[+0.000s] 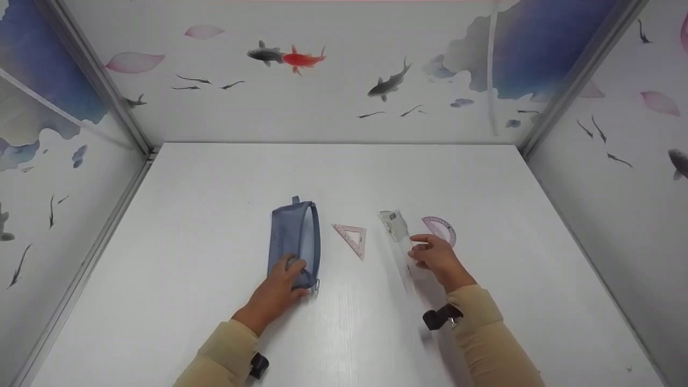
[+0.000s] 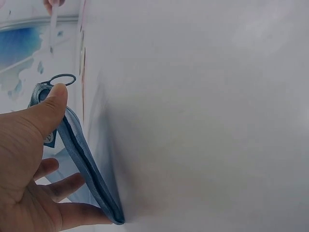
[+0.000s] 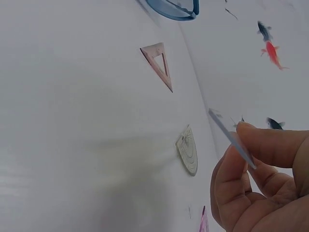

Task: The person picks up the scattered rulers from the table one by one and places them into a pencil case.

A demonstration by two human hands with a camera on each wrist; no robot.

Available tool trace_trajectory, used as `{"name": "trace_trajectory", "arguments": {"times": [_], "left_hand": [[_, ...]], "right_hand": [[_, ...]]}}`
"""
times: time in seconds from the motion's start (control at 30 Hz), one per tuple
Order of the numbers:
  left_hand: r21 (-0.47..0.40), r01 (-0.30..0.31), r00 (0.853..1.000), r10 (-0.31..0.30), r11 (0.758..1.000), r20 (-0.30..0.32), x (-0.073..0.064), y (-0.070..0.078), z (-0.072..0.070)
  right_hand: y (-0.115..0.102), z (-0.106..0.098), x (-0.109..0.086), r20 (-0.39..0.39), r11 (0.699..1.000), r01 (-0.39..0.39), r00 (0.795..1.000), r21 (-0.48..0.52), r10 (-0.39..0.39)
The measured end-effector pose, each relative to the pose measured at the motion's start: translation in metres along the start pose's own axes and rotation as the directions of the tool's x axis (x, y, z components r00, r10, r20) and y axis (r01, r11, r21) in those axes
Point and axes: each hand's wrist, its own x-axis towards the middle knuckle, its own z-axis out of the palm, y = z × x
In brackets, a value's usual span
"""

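Note:
My left hand (image 1: pixel 275 295) grips the near end of a blue zippered pencil case (image 1: pixel 283 228). In the left wrist view, the thumb rests by the zip's ring (image 2: pixel 63 79) and the fingers reach the opposite edge of the gaping mouth. My right hand (image 1: pixel 438 260) pinches a clear ruler (image 3: pixel 229 133) between thumb and forefinger, raised off the table. Beyond the ruler lies a clear, curved-edged drawing template (image 3: pixel 187 152), partly behind the ruler in the head view. A pink set square (image 1: pixel 363 242) lies between the case and the ruler.
A pink protractor (image 1: pixel 450 226) lies just beyond my right hand, partly hidden by it. The white table (image 1: pixel 215 177) is bounded by printed panels (image 1: pixel 333 107) at the back and both sides. Each wrist carries a black camera (image 1: pixel 442 316).

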Motion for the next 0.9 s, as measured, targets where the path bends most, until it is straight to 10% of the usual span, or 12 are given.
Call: {"name": "trace_trajectory", "arguments": {"times": [0.9], "left_hand": [[-0.02,0.016,0.999,-0.015,1.0,0.031,0.001,0.0,-0.002]], "right_hand": [[-0.022,0.039,0.006,0.086,0.996,0.025,0.996,0.091,-0.033]]}}
